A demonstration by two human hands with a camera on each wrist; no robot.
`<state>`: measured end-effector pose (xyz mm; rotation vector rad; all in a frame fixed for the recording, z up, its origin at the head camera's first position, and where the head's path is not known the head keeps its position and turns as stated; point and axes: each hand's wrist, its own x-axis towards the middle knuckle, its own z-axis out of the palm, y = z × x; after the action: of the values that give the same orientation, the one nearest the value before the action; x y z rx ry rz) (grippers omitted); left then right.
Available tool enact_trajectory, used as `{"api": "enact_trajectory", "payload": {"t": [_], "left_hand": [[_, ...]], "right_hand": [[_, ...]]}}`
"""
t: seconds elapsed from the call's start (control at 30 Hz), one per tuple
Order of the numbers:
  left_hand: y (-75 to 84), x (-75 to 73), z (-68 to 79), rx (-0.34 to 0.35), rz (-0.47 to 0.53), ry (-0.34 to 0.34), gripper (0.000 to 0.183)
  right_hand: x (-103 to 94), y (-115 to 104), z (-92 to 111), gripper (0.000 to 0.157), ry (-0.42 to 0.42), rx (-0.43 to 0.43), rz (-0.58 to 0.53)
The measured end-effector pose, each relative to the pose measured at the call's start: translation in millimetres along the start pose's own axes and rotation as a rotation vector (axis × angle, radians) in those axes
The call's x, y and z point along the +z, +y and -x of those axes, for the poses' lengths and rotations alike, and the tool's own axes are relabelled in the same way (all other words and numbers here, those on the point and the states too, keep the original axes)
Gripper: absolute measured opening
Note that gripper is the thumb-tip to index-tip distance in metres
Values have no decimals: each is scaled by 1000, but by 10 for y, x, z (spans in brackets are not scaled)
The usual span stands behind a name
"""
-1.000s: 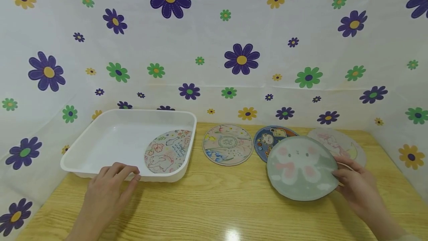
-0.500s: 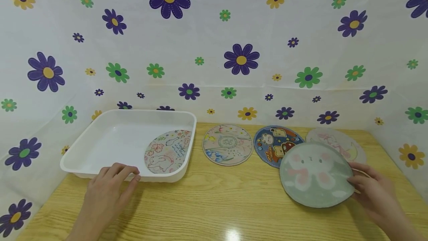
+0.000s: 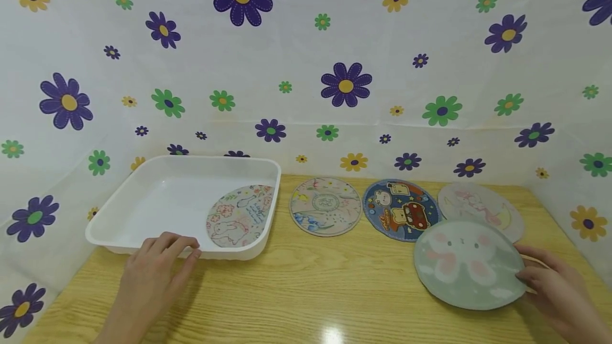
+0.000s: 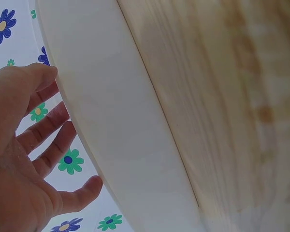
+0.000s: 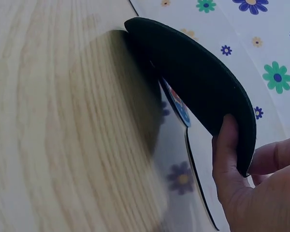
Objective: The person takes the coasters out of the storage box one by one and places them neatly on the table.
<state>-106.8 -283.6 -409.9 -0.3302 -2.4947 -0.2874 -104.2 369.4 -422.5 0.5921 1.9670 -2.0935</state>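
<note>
My right hand (image 3: 554, 285) pinches the right edge of a round grey-green mat (image 3: 468, 264) printed with a white rabbit. The mat bows slightly and sits tilted, raised on the hand's side; whether its far edge touches the table I cannot tell. In the right wrist view the dark underside of this mat (image 5: 198, 77) shows, with the thumb against it. My left hand (image 3: 155, 272) grips the front rim of a white plastic tray (image 3: 143, 243), fingers over the rim. Inside the tray, at its right end, lies a round floral mat with a rabbit (image 3: 241, 219).
Along the back of the wooden table (image 3: 287, 301) lie a pale floral mat (image 3: 325, 206), a dark blue mat with cartoon animals (image 3: 399, 208) and a pale pink mat (image 3: 483, 206), partly covered by the grey-green one. A flower-printed white cloth (image 3: 296, 41) hangs behind.
My right hand has carried the grey-green mat rightward and toward me, uncovering the blue mat. My left hand stays on the tray's rim.
</note>
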Motion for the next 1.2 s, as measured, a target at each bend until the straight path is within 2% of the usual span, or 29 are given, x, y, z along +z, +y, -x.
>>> {"api": "enact_trajectory", "payload": {"t": [0.3, 0.5, 0.57, 0.97, 1.2], "left_hand": [[5, -5, -2, -10, 0, -12, 16], [9, -4, 5, -8, 3, -8, 17], [10, -5, 7, -13, 5, -11, 16], [3, 4, 2, -10, 12, -6, 16], [5, -2, 10, -16, 14, -14, 14]], "right_hand": [[-87, 62, 9, 45, 9, 76, 112], [-102, 110, -26, 72, -12, 106, 227], [-99, 134, -35, 76, -11, 117, 257], [-61, 176, -9, 76, 6, 111, 386], [-19, 163, -7, 73, 31, 111, 419]]}}
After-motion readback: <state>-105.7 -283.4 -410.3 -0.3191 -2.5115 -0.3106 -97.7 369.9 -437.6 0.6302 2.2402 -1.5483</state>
